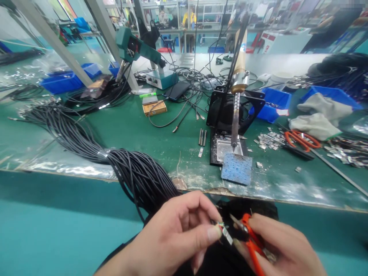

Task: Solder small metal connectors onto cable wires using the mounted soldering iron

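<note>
From my remote station, I view a green workbench (pixel 138 134) with a worn front edge, above a teal floor (pixel 57 218). A grey metal post (pixel 54 38) slants at left. Behind, I identify pale shelving (pixel 214 14), a red seat (pixel 164 50) and a white cabinet-like unit (pixel 290 40). Bright light reflects off the bench.

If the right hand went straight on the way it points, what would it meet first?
Most likely the small metal piece pinched in the left hand, with the orange-handled snips in the right hand leading; the depth across that gap is unclear.
</note>
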`<state>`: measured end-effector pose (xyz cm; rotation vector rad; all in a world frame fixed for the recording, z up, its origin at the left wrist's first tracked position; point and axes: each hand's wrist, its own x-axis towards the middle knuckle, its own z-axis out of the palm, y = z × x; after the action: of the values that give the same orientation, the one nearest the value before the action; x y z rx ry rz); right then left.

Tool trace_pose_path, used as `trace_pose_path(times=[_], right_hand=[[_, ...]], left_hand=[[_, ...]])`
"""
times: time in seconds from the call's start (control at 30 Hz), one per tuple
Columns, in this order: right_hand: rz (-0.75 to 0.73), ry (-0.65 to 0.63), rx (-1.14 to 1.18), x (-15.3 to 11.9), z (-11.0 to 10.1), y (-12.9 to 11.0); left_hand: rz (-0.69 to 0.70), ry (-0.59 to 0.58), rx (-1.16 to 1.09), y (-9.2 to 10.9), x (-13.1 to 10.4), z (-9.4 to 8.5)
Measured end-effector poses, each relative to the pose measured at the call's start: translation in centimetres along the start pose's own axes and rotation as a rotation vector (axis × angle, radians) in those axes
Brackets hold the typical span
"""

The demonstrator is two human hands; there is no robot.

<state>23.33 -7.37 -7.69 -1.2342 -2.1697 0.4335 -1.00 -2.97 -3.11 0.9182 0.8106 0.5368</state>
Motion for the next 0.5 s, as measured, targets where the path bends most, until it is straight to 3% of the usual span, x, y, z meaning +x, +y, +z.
trace_pose_path(times=[0.13, 0.3, 0.5], right_hand=[[0.164, -0.051, 0.160, 0.3, -0.8, -0.3], [0.205, -0.081, 0.193, 0.3, -0.6, -0.3], [0.237, -0.085, 0.258, 0.7, -0.4, -0.8]], left_hand=[[0.020, 0.018, 0.026, 0.1, 0.0, 0.0], [0.048, 0.006, -0.042, -0.1, 0.0, 0.0], [0.134, -0.083, -0.288, -1.3, 0.6, -0.7]])
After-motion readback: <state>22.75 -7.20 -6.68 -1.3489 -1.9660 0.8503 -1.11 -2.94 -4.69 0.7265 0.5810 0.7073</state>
